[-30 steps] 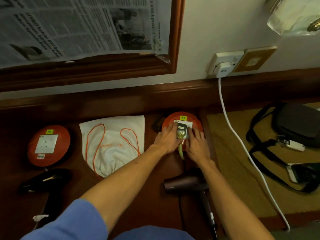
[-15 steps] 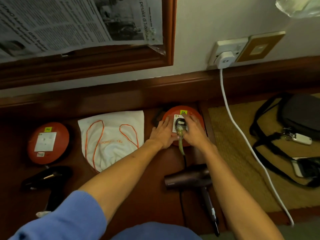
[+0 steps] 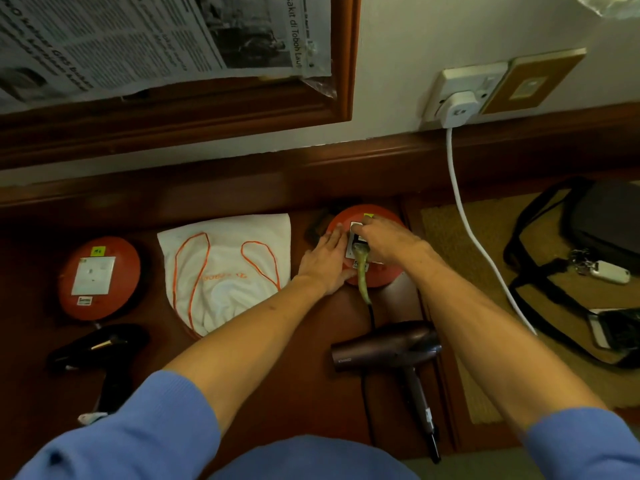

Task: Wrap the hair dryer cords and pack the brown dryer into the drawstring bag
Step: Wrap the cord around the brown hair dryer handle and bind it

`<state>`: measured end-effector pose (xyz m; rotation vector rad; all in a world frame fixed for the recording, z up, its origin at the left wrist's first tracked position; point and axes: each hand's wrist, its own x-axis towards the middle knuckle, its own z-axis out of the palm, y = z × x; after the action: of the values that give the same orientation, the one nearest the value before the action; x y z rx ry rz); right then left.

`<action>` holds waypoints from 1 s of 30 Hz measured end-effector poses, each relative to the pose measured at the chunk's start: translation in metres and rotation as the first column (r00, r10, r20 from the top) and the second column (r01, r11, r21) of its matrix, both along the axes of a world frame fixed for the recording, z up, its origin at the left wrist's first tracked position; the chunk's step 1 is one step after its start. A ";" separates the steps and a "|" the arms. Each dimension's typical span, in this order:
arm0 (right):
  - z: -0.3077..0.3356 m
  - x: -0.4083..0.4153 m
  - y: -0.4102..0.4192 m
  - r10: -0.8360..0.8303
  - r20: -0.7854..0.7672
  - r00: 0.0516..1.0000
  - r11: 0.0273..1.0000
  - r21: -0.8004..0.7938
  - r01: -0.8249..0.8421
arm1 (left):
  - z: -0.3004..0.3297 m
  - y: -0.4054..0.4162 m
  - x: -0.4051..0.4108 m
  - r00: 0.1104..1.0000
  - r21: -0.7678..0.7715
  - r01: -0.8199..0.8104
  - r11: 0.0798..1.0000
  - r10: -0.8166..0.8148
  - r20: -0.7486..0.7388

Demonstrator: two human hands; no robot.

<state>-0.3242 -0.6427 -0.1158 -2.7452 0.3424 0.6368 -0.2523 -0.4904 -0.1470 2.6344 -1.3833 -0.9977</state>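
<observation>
The brown hair dryer (image 3: 388, 344) lies on the dark wooden surface below my hands, its handle pointing toward me. Its black cord runs up to a plug with a green strain sleeve (image 3: 362, 271) seated in the socket of a red round socket base (image 3: 384, 275). My right hand (image 3: 384, 242) is closed around that plug. My left hand (image 3: 323, 259) lies flat on the base's left edge, fingers spread. The white drawstring bag (image 3: 228, 268) with orange cords lies flat to the left. A black hair dryer (image 3: 100, 348) rests at the far left.
A second red socket base (image 3: 98, 277) sits above the black dryer. A white charger (image 3: 457, 110) is in the wall outlet, and its white cable (image 3: 485, 251) trails over a woven mat (image 3: 485, 230). A black strap bag (image 3: 606, 223) with keys lies at the right.
My right hand has slid up over the plug and closed on it. The left hand shifted to the base's left edge. My view has tilted down slightly.
</observation>
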 end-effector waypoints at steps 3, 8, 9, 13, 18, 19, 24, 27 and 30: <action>0.005 -0.003 -0.006 0.050 -0.007 0.999 0.999 0.020 -0.050 | 0.002 -0.002 -0.001 1.000 0.021 0.020 1.000 -0.021 0.023; 0.014 -0.007 -0.011 0.069 0.023 0.997 0.998 0.001 -0.069 | 0.004 -0.007 -0.002 1.000 0.014 0.002 1.000 -0.002 0.017; 0.016 -0.009 -0.013 0.055 0.034 0.998 0.998 0.005 -0.055 | 0.003 -0.007 -0.002 1.000 0.010 0.000 1.000 0.000 0.018; 0.030 -0.028 -0.011 -0.030 0.092 0.995 0.996 0.083 0.023 | 0.005 -0.006 0.008 0.984 -0.061 -0.114 0.992 0.104 -0.147; 0.021 -0.061 0.028 -0.192 0.340 0.921 0.955 0.282 0.095 | 0.049 0.011 0.006 0.340 -0.022 -0.762 0.647 0.372 -0.864; 0.017 -0.065 0.041 -0.222 0.367 0.903 0.941 0.325 0.099 | 0.055 0.019 0.001 0.276 0.003 -0.767 0.641 0.335 -0.901; 0.016 -0.071 0.106 -0.754 0.196 0.627 0.568 0.675 0.471 | 0.052 0.053 -0.009 0.220 -0.011 -0.876 0.481 0.379 -0.899; 0.013 -0.082 0.149 -0.795 -0.043 0.606 0.367 0.761 0.535 | 0.054 0.071 -0.010 0.072 0.057 -0.951 0.303 0.400 -0.914; -0.005 -0.089 0.189 -0.743 -0.049 0.668 0.412 0.752 0.514 | 0.050 0.092 -0.015 -0.057 0.161 -0.956 0.245 0.385 -0.921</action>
<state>-0.4129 -0.4533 -0.1205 -1.6716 0.8207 0.0719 -0.2670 -0.3980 -0.0973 1.3809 0.1986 -1.0887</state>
